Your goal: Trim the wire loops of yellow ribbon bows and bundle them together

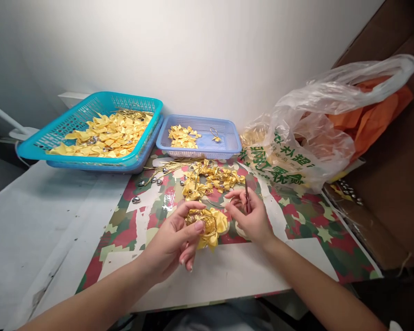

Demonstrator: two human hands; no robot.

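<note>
My left hand (174, 241) is closed around a yellow ribbon flower (221, 222), with looped gold cord bunched between thumb and fingers. To its right, my right hand (253, 216) holds a slim dark red tool (247, 197) upright between its fingers; its exact kind is unclear. The right thumb and fingertip meet close to a thin cord, and I cannot tell if they grip it. Just beyond both hands lies a pile of yellow ribbon bows (196, 184) with silver bells among them. Gold cords (174, 164) extend from the pile toward the left.
A turquoise basket (105, 158) full of yellow bows stands at back left. Beside it, a blue basket (207, 151) holds more bows. On the right sits a plastic bag (296, 151) with orange material behind it. Loose silver bells (135, 200) lie on the camouflage-patterned table cover (124, 225).
</note>
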